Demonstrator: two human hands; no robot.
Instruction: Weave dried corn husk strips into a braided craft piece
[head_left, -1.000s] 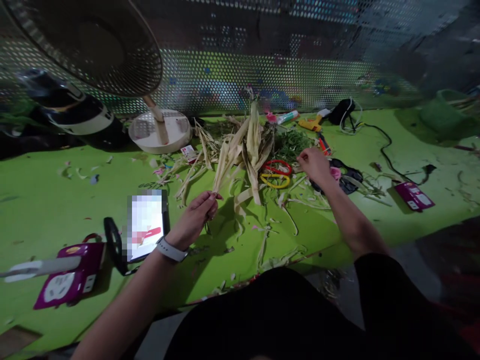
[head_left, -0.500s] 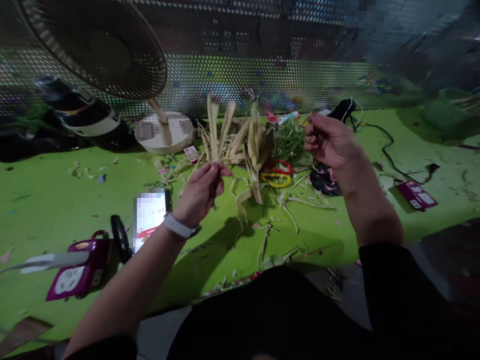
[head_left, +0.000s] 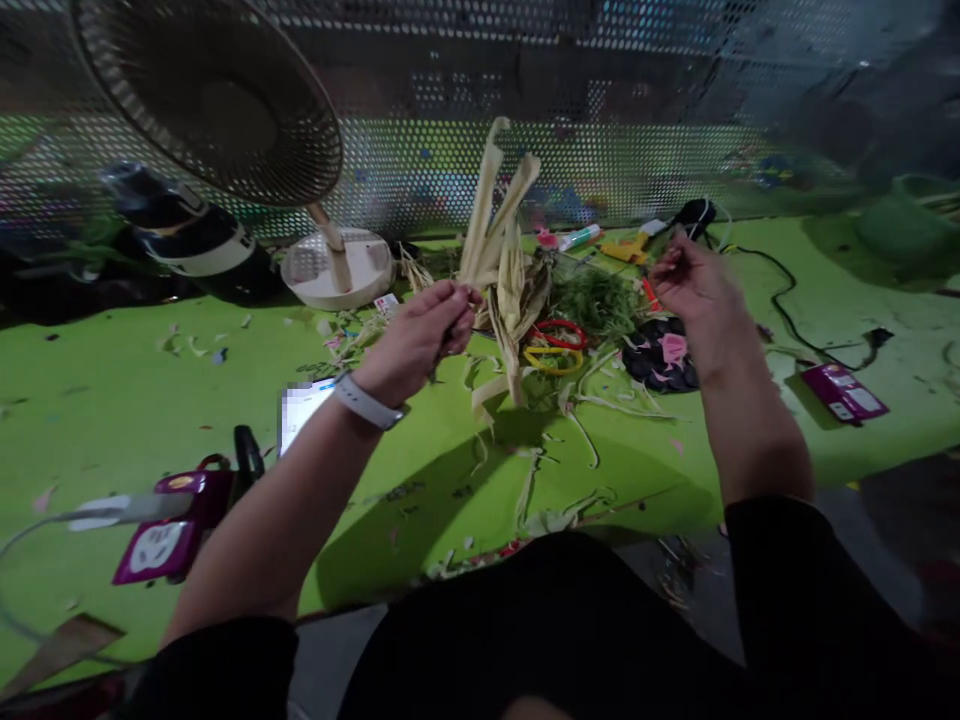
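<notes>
My left hand [head_left: 424, 340], with a pale watch band on its wrist, is closed in a pinch at the base of pale, dry corn husk strips [head_left: 484, 215] that fan upward. Just beyond its fingertips a bundle of corn husk [head_left: 511, 290] rests on the table. My right hand [head_left: 691, 280] is raised further right, fingers curled together and slightly blurred; what they hold, if anything, I cannot make out. Close to it are a yellow glue gun [head_left: 626, 248] and a dark round piece with pink scraps [head_left: 656, 355].
Scissors with red and yellow handles [head_left: 555, 360] lie beside green grass-like strands [head_left: 596, 300]. A fan [head_left: 337, 270] and a dark bottle [head_left: 199, 245] stand back left. A phone [head_left: 296, 415] and purple power strip [head_left: 176, 530] sit left, another purple box [head_left: 844, 392] right. Husk scraps litter the green table [head_left: 420, 500].
My left hand has moved right and up with the husk strips, which now stand nearer the husk bundle. My right hand has shifted slightly right, uncovering the glue gun.
</notes>
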